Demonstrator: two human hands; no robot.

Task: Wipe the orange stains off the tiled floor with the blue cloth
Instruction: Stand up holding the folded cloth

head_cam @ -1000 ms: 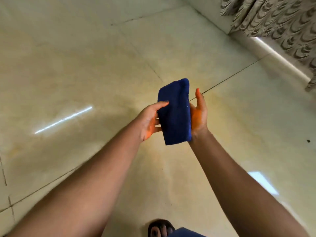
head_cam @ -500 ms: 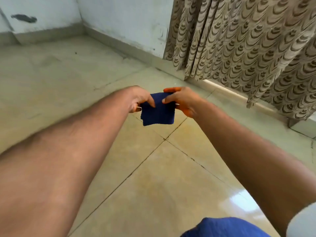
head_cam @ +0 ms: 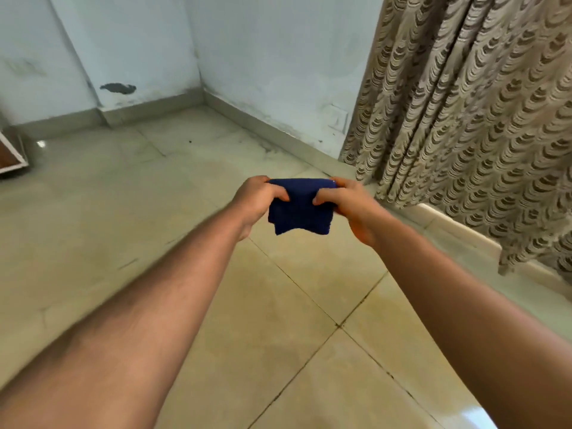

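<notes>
The folded dark blue cloth (head_cam: pixel 299 209) hangs in the air in front of me, well above the floor. My left hand (head_cam: pixel 257 199) grips its upper left edge and my right hand (head_cam: pixel 346 205) grips its upper right edge, thumbs on the near face. My right palm has an orange tint. The beige tiled floor (head_cam: pixel 278 320) below shows a faint yellowish smear around the tile joints; no bright orange stain is plain to see.
A patterned beige curtain (head_cam: pixel 470 119) hangs at the right down to the skirting. Pale blue walls (head_cam: pixel 263 57) meet in a corner ahead. The edge of a wooden-framed object (head_cam: pixel 10 153) stands at far left.
The view has tilted up from the floor to the room corner. The cloth has gone from upright between my palms to held level by its top edge with both hands.
</notes>
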